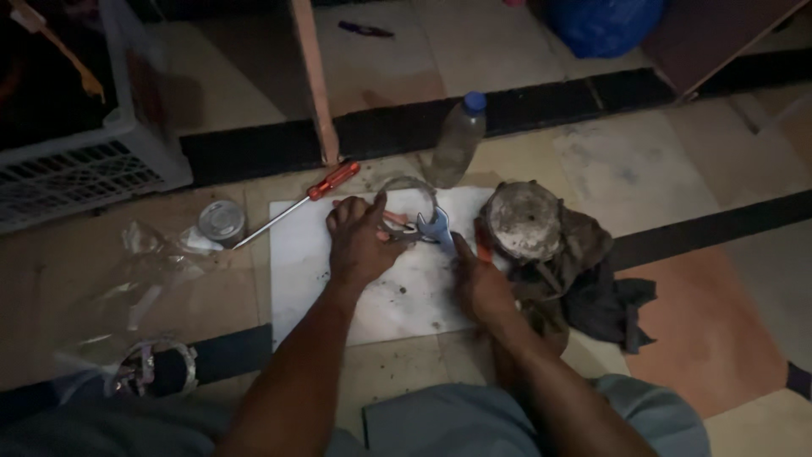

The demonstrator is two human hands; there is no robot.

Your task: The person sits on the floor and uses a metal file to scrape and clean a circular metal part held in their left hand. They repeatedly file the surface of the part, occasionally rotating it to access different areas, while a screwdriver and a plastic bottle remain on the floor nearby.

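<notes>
Centre frame: left hand [359, 241] lies flat, fingers spread, pinning the blue-grey metal adjustable wrench [430, 228]; right hand [480, 283] grip closed on its handle. Judged heavy, rigid, greasy; hold by handle.

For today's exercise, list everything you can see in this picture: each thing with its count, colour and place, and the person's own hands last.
Sheet: 1, white, floor centre.
Wrench: 1, bluish metal, on sheet.
Screwdriver: 1, red handle, sheet's top-left edge.
Bottle: 1, clear, blue cap, above sheet.
Can: 1, silver, left of sheet.
Round part: 1, dusty grey, on dark rag, right.
Crate: 1, white, upper left.
Left hand: on sheet, beside wrench.
Right hand: at wrench.
</notes>
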